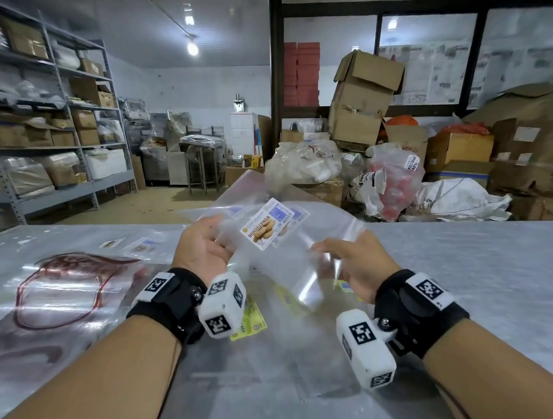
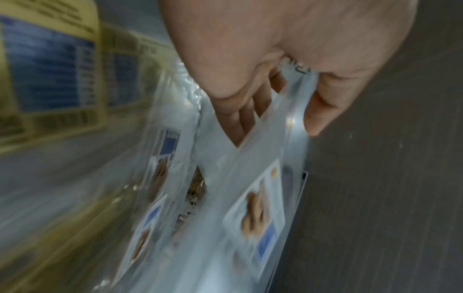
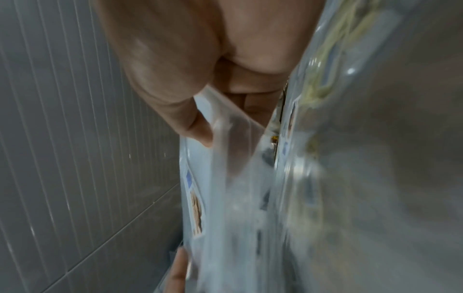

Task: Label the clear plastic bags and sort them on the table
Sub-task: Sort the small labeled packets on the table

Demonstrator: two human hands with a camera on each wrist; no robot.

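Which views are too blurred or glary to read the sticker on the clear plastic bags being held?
Head view: white biscuit-picture label on the held clear plastic bags is readable, glare streaks lower down near the right hand. Left wrist view: heavy motion blur, label unreadable below the left hand. Right wrist view: blurred, glare on the plastic.

The clear plastic bag (image 1: 289, 256) between the fingers (image 1: 325, 248) of both hands is showing a white label (image 1: 266, 223) with red lettering, tan biscuits and a blue table. Just behind it a second label (image 1: 293, 223) is showing the same white and blue. Below the fingers, yellow labels (image 1: 249, 320) are lying on the grey bench (image 1: 491, 280). Left of the fingers, a dark red loop pattern (image 1: 61, 289) is showing through clear plastic. The black wrist straps (image 1: 175, 302) are carrying white blocks (image 1: 223, 305) with black-and-white square codes.
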